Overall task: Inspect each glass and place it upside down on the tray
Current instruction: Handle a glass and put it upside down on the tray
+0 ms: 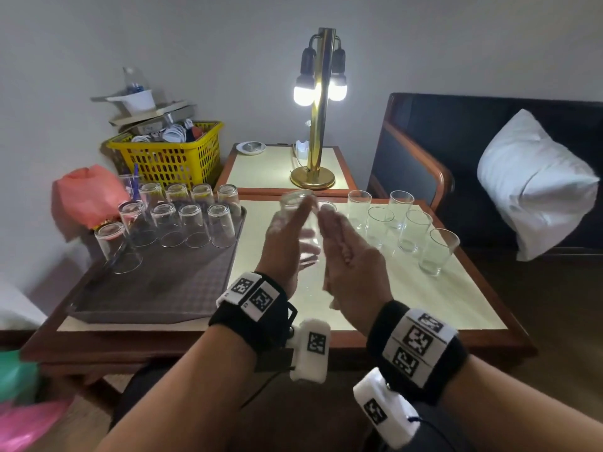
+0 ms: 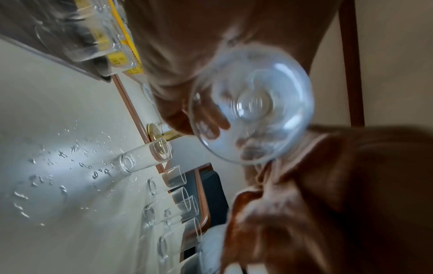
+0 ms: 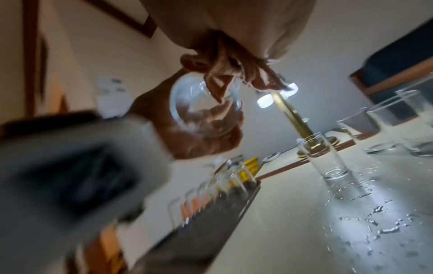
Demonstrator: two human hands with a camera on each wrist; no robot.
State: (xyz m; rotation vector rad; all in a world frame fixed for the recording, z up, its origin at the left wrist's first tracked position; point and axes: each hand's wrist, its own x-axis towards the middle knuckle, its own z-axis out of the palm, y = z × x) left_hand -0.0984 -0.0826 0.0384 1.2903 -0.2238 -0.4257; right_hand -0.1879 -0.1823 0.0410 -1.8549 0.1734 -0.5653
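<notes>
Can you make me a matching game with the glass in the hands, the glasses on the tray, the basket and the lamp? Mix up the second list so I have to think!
Things:
1. glass in the hands
2. glasses on the tray
3. basket
4. lamp

Clues:
A. yellow, full of stuff
B. switched on, glowing
C. upside down, in rows
D. lifted up between two palms

Pairs: 1-D, 2-C, 3-A, 4-B. The left hand and right hand hold that glass between them above the table, beside the tray.
</notes>
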